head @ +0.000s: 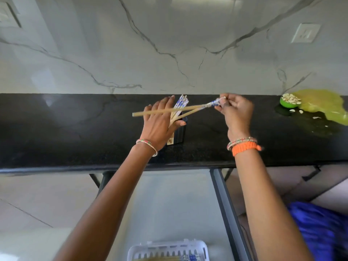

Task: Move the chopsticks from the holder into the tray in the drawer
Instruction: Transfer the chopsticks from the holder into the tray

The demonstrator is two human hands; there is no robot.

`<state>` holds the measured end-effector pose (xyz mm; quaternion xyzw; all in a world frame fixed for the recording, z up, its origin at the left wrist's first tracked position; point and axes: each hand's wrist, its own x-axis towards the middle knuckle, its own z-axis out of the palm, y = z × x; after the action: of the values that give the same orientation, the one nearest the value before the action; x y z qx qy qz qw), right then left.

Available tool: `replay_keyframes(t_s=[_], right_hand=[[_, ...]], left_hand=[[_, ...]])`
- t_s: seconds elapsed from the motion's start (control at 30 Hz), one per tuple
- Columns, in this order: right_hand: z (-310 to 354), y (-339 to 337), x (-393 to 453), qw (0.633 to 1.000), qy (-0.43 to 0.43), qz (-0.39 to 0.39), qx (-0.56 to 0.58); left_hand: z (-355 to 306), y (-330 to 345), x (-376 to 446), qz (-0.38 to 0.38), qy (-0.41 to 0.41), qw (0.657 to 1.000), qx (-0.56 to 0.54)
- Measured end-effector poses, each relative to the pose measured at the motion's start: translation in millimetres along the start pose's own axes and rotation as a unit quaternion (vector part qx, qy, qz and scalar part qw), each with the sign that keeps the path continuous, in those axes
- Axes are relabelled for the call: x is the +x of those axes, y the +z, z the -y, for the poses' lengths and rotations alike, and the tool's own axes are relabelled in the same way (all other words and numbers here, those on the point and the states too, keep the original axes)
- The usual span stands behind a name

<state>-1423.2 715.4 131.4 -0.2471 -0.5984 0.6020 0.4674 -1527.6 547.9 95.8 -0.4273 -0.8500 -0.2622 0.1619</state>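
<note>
We begin with the long black stone counter (75,129), set against a white marble-veined wall (169,44), with the open pale drawer (169,204) below its front edge. At the bottom of the drawer sits the white slotted plastic tray (167,250), where a few chopsticks already lie, though only partly in view.

On the counter, near its middle, stands the small dark rectangular holder (178,132). Our left hand (160,121) lies flat and spread against it and the bundle of pale wooden chopsticks with blue-and-white patterned tops (179,104) that leans out of it; this hand steadies rather than grasps, its grip open.

Our right hand (235,112) is pinched shut on the patterned ends of a pair of the same chopsticks (169,110), which splay leftward across the left hand, one tip seemingly near the holder's mouth.

We judge these sticks light, stiff and smooth, so a pinch at one end lets them fan apart and swing. Taking them nearer the middle, or squeezing both together, should keep them parallel for the drop into the tray. The holder looks light enough to tip, hence the steadying palm.

Far right, a small green bowl of pale seeds (290,101) sits beside a yellow-green cloth (323,108), well apart from our work.
</note>
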Motion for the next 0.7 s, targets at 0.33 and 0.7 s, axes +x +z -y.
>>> replay_keyframes(t_s=[0.33,0.7], right_hand=[[-83.5,-54.3,-118.7,0.993,0.088,0.068,-0.045],[-135.8,-64.6,-167.3,0.943,0.065,0.18,-0.271]], left_hand=[[36.2,15.1,-111.1,0.472,-0.311,0.66,-0.495],[43.1,31.0,-177.6,0.578,-0.279,0.631,-0.436]])
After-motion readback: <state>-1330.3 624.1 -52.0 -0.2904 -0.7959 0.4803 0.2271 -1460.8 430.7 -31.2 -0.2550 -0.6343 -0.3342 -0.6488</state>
